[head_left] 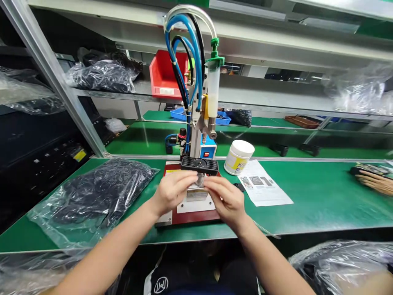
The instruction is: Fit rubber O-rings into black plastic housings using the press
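Left hand (173, 191) and right hand (222, 198) seem to pinch a small metal post (200, 180) from either side, under the black block (199, 165) of the dispenser (195, 127), above its red base (190, 218). Post looks stiff, light, slippery; I'd hold its sides by fingertip.

Blk top (190, 275) w/ wht round logo (161, 285), wht edge trim (147, 275); forearms (113, 246), hands (172, 192) bare.
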A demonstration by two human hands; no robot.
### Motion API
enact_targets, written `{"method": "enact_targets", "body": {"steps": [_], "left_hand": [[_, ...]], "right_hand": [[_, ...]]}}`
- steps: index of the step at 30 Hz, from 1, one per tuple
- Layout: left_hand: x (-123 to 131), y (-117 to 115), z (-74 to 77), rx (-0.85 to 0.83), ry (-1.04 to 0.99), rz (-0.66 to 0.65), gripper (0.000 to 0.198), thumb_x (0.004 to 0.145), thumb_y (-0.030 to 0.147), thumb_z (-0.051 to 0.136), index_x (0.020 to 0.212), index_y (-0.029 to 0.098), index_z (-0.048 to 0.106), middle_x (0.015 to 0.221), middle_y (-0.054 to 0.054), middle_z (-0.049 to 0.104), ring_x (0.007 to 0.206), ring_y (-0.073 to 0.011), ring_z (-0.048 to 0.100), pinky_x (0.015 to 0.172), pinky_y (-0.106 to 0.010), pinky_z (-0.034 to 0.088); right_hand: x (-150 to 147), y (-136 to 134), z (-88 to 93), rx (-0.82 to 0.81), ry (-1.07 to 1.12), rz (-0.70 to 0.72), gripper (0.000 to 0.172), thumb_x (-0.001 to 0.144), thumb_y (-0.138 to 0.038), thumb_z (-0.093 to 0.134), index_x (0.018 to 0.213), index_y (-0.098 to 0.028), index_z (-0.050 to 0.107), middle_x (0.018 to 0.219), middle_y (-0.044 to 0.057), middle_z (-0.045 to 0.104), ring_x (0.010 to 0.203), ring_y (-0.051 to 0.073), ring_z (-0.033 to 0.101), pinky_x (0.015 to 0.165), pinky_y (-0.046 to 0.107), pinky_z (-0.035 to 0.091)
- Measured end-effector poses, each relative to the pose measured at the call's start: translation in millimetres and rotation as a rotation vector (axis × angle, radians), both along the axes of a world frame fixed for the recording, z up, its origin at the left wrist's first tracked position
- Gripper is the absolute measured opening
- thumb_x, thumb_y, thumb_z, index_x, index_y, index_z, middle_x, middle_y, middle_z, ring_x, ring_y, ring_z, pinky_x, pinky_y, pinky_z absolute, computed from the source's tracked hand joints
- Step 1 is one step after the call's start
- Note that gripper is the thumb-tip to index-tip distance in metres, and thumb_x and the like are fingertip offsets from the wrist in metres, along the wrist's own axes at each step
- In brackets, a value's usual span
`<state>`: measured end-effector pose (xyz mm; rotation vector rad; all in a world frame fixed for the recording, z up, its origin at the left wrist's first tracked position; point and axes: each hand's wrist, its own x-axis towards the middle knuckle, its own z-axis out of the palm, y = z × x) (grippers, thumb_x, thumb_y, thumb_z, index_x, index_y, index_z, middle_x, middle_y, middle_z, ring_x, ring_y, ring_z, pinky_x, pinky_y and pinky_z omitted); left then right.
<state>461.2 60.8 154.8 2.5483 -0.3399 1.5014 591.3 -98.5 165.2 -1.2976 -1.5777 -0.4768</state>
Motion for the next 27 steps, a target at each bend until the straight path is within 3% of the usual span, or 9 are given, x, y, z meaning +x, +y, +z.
{"method": "enact_targets", "body": {"steps": [4, 7, 11, 17, 22, 27], "left_hand": [[34, 28, 16.4, -0.022, 0.054, 0.069, 0.023, 0.094, 0.017, 0.048, 0.111, 0.019, 0.062, 0.112, -0.009, 0.069, 0.111, -0.0203, 0.062, 0.093, -0.04, 0.053], [38, 37, 19.2, -0.01, 0.162, 0.066, 0.023, 0.094, 0.025, 0.051, 0.114, 0.019, 0.062, 0.113, -0.009, 0.069, 0.114, -0.0227, 0.061, 0.095, -0.043, 0.051], [32, 36, 19.1, 0.003, 0.2, 0.07, 0.034, 0.089, 0.038, 0.059, 0.116, 0.017, 0.06, 0.122, -0.013, 0.065, 0.116, -0.025, 0.059, 0.095, -0.043, 0.049], [39, 24, 12.4, 0.134, 0.175, 0.124, 0.043, 0.093, 0.037, 0.053, 0.129, 0.015, 0.051, 0.125, -0.015, 0.063, 0.118, -0.026, 0.058, 0.094, -0.045, 0.047], [40, 21, 12.9, 0.207, 0.172, 0.248, 0.045, 0.093, 0.038, 0.052, 0.132, 0.016, 0.051, 0.127, -0.014, 0.062, 0.123, -0.0291, 0.054, 0.098, -0.047, 0.043], [32, 6, 15.2, 0.222, 0.261, 0.236, 0.045, 0.091, 0.039, 0.053, 0.135, 0.025, 0.051, 0.136, -0.009, 0.056, 0.121, -0.029, 0.056, 0.097, -0.047, 0.045]], "right_hand": [[28, 29, 12.2, -0.069, -0.08, -0.203, 0.018, 0.094, -0.022, 0.053, 0.1, -0.022, 0.07, 0.101, 0.006, 0.072, 0.093, 0.018, 0.067, 0.082, 0.034, 0.054], [33, 40, 14.2, -0.12, -0.146, -0.295, 0.017, 0.093, -0.024, 0.054, 0.096, -0.022, 0.07, 0.101, 0.006, 0.073, 0.092, 0.02, 0.065, 0.079, 0.037, 0.05], [29, 42, 9.4, -0.113, -0.17, -0.285, 0.016, 0.093, -0.022, 0.054, 0.097, -0.021, 0.069, 0.099, 0.005, 0.074, 0.102, 0.022, 0.062, 0.085, 0.039, 0.046], [26, 39, 0.9, -0.076, -0.133, -0.273, 0.021, 0.093, -0.018, 0.051, 0.109, -0.019, 0.065, 0.114, 0.008, 0.07, 0.111, 0.022, 0.061, 0.092, 0.041, 0.045], [31, 22, -11.2, -0.041, -0.073, -0.285, 0.03, 0.09, -0.016, 0.053, 0.119, -0.018, 0.058, 0.125, 0.012, 0.064, 0.124, 0.025, 0.053, 0.1, 0.046, 0.045], [29, -40, -47.3, 0.005, 0.061, -0.459, 0.028, 0.088, -0.015, 0.051, 0.113, -0.022, 0.061, 0.118, 0.01, 0.066, 0.115, 0.023, 0.058, 0.097, 0.045, 0.048]]}}
